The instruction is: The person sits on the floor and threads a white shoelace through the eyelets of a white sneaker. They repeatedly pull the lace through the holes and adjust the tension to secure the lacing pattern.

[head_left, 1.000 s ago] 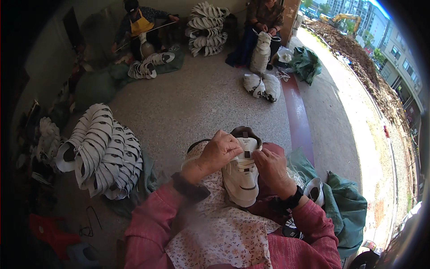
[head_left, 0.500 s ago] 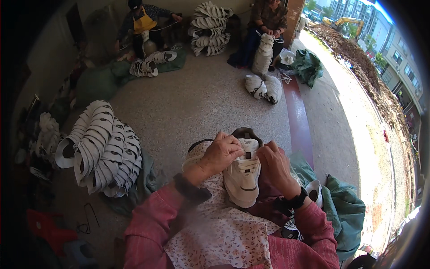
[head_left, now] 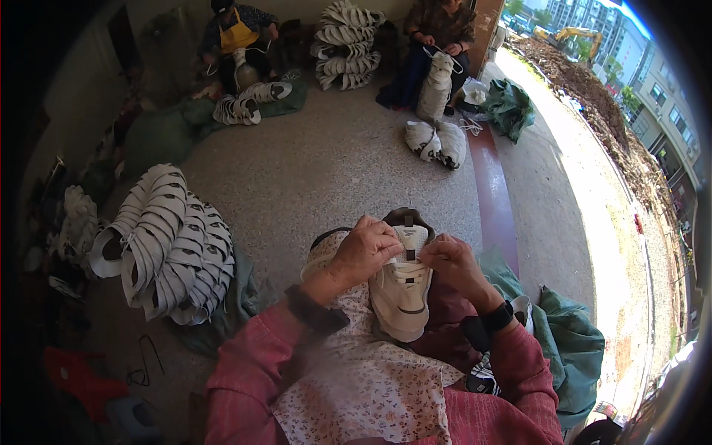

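Currently, left hand (head_left: 368, 251) is curled over the lacing area of a white sneaker (head_left: 401, 285), fingers bent and pinched on the upper; whether a lace end sits in the pinch cannot be resolved. Right hand (head_left: 454, 259) meets the same shoe from the other side, fingertips closed at the eyelet row, touching the upper. Both hands are close together across the tongue, not quite in contact with each other. Sneaker lies on the person's lap, toe toward the body, heel opening pointing away, resting on a floral-print apron (head_left: 363, 378). Pink sleeves cover both forearms; a dark band (head_left: 315, 310) sits on the left wrist, a dark watch (head_left: 495, 317) on the right. Green sack (head_left: 575, 348) lies just beside the right thigh. To the left on the speckled floor (head_left: 326, 170), a large bundle of white shoes (head_left: 167, 248) is stacked in rows. Farther off, a pair of white shoes (head_left: 436, 141) lies near a red-brown strip. At the far wall two other people sit working, with another stack of white shoes (head_left: 345, 33) between them.
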The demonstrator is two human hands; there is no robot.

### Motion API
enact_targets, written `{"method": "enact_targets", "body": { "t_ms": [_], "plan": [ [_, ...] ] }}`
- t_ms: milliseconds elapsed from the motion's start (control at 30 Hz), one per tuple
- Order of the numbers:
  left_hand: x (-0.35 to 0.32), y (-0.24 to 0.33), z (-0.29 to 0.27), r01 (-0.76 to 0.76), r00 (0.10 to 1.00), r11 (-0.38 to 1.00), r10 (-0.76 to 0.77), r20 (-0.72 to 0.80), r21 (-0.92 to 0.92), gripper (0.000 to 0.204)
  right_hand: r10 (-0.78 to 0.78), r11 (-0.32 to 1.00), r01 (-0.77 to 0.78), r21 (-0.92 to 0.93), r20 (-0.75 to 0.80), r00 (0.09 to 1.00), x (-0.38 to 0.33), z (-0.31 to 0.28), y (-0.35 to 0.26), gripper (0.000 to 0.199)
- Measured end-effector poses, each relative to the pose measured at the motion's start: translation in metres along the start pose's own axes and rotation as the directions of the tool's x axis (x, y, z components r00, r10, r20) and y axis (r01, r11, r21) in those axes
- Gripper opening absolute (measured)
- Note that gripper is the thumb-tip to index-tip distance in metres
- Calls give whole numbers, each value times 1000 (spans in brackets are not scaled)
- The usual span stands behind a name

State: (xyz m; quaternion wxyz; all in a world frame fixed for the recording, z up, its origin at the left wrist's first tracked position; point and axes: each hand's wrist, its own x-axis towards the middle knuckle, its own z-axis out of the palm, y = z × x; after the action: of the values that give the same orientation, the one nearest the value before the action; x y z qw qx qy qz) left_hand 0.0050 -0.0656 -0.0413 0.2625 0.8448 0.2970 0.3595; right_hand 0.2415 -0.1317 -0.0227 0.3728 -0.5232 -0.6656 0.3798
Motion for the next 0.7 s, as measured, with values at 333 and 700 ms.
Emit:
{"method": "enact_targets", "body": {
  "t_ms": [333, 700],
  "plan": [
    [1, 2, -1, -32, 999, 996, 33, -12, 80, 14, -118, 920, 74, -384, -92, 989, -7, 20, -21, 14],
    [3, 9, 1, -4, 1000, 992, 4, 7, 123, 13, -106, 782, 12, -623, -114, 988, 4, 41, -8, 10]
  ]
}}
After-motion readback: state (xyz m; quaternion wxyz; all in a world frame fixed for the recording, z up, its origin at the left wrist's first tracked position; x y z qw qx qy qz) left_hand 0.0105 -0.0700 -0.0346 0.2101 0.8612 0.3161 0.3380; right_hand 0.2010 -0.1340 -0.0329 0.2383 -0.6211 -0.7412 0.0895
